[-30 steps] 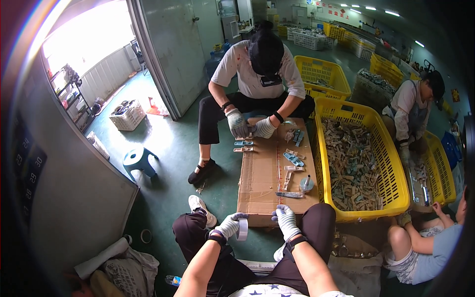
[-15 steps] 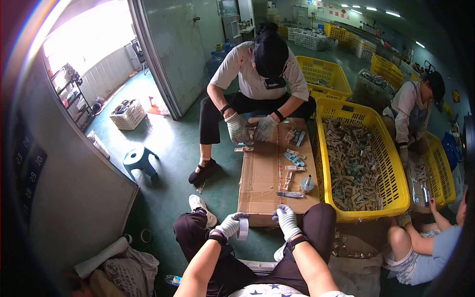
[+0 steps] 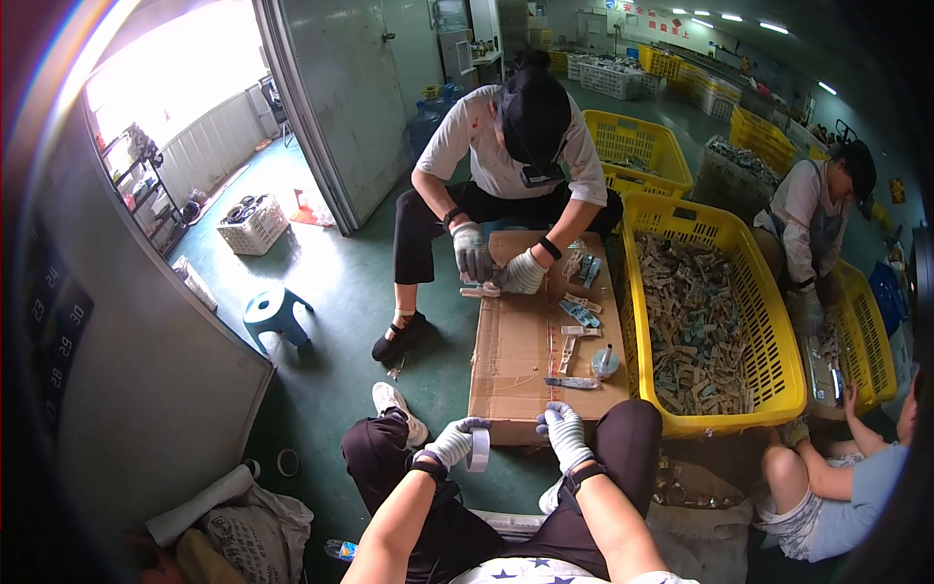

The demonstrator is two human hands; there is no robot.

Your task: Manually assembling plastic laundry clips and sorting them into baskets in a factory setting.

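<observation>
Fingers grip tape roll; cardboard ahead.

- Daylight floods in through the wide open doorway at upper left and burns out to near white, washing away detail there.
- Cool ceiling strip lamps glow at the far top right; the hall behind them stays dim.
- The green painted floor carries a soft sheen and only faint, diffuse shadows under the seated people.
- The flat brown cardboard sheet and the large yellow plastic crate are evenly lit and fairly sharp.
- Fisheye bending curves the grey door edge; a dark vignette with a reddish fringe rings the frame.
- Small parts in the crate blur together, perhaps from low resolution.
</observation>
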